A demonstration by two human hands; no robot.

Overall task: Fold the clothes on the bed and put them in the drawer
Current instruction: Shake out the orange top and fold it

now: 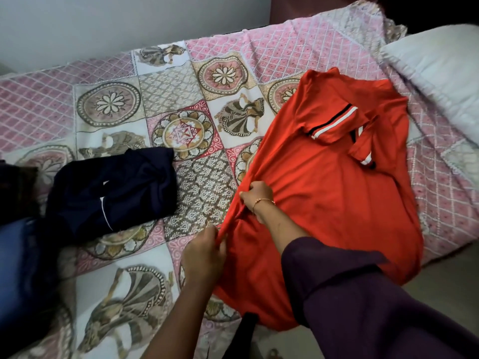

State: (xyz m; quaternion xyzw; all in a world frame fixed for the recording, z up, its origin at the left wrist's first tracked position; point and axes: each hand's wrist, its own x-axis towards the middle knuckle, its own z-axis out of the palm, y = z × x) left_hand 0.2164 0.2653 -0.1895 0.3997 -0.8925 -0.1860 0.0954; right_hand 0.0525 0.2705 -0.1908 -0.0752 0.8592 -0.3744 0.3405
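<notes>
A red shirt (337, 182) with black-and-white striped sleeve cuffs lies spread on the bed (197, 182), one sleeve folded across its chest. My left hand (204, 252) pinches the shirt's left edge near the hem. Just above it, my right hand (256, 198), wearing a thin bracelet, grips the same edge, and the cloth bunches between the two hands. A dark navy garment (114, 187) with a thin white line lies crumpled on the bed's left side. No drawer is in view.
The bed carries a pink and cream patterned cover. A white pillow (440, 73) rests at the top right. Dark and blue cloth (15, 268) piles at the left edge. A pale wall (103, 24) runs behind the bed.
</notes>
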